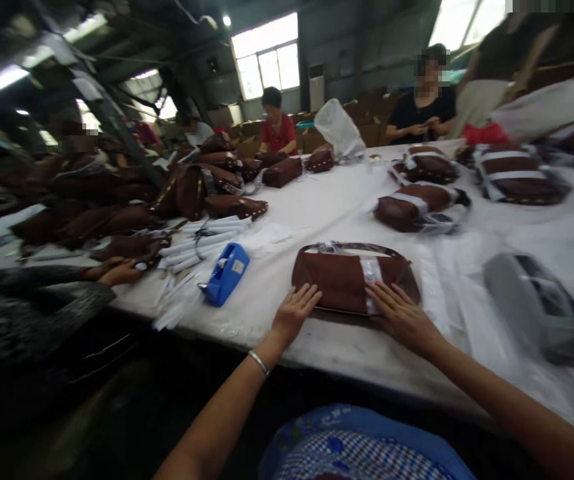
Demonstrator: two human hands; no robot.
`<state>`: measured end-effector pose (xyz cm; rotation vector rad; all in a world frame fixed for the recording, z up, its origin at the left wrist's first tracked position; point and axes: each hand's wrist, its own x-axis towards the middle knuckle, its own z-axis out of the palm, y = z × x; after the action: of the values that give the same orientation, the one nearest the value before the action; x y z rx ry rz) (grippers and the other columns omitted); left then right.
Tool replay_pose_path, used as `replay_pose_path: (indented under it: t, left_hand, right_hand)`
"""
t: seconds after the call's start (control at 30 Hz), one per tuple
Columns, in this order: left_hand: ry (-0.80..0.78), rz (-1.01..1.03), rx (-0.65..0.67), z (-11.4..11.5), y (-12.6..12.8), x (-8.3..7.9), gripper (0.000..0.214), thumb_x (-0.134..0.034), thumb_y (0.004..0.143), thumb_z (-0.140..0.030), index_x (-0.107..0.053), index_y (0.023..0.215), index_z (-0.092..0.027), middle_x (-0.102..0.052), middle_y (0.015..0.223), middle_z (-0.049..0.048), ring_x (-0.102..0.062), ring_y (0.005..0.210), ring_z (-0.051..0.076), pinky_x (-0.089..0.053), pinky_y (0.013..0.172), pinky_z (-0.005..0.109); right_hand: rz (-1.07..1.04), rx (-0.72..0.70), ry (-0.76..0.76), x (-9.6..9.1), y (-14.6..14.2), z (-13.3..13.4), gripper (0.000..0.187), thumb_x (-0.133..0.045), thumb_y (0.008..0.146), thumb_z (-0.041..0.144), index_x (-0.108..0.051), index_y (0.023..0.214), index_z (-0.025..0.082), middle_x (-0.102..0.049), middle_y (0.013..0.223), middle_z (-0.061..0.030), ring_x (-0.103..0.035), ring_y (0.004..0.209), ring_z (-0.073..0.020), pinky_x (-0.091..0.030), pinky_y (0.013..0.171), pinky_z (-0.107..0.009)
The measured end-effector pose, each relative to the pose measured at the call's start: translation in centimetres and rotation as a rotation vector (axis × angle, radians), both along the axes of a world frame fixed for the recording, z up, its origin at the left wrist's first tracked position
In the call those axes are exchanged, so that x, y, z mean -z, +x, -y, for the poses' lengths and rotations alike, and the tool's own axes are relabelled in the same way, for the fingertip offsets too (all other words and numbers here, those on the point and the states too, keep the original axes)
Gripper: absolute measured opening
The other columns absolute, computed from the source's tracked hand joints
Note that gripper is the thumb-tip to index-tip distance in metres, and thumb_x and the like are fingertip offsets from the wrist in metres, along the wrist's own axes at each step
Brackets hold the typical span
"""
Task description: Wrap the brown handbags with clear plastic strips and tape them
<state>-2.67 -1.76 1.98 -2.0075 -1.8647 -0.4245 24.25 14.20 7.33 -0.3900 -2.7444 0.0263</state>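
Note:
A brown handbag lies on the white-covered table right in front of me, its strap arched along the far side. A pale wrapping band crosses the bag right of its middle. My left hand rests flat on the bag's near left part, fingers stretched out. My right hand lies with extended fingers over the near right part, its fingertips at the band. Neither hand grips anything.
A blue tape dispenser stands left of the bag, beside white paper rolls. At right sits a grey dispenser. Banded bags lie beyond; brown bags are heaped left. A co-worker's hands touch a bag at left.

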Motion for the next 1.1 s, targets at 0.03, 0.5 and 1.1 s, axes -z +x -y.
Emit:
replay_pose_path:
  t: [0.03,0.5,1.1]
  left_hand:
    - [-0.012,0.013,0.006,0.3,-0.3,0.3,0.053,-0.042,0.097,-0.009,-0.039,0.148,-0.023,-0.046,0.152,0.0068,-0.039,0.142,0.019,-0.041,0.115,0.044]
    - [0.089,0.361,0.005,-0.3,1.2,1.0,0.061,-0.052,0.084,-0.01,-0.046,0.144,-0.018,-0.053,0.146,0.0107,-0.044,0.139,0.026,-0.032,0.119,0.056]
    - [0.428,0.459,0.073,-3.1,-1.3,1.2,0.083,-0.053,0.077,-0.024,-0.024,0.152,-0.045,-0.055,0.143,-0.0077,-0.068,0.109,0.027,-0.058,0.092,0.042]
  right_hand:
    - [-0.076,0.027,-0.046,0.3,0.0,0.9,0.051,-0.05,0.097,0.029,-0.046,0.146,0.02,-0.048,0.148,-0.0116,-0.044,0.137,-0.0334,-0.033,0.116,-0.059]
    - [-0.745,0.429,-1.908,1.4,-6.7,5.9,0.019,-0.069,0.076,0.039,-0.056,0.082,0.027,-0.068,0.094,-0.0061,-0.068,0.098,-0.0255,-0.049,0.107,-0.051]
    - [-0.126,0.531,-0.29,-1.6,3.2,1.7,0.043,-0.06,0.088,0.026,-0.059,0.131,0.033,-0.05,0.147,-0.006,-0.038,0.14,-0.0349,-0.029,0.116,-0.062]
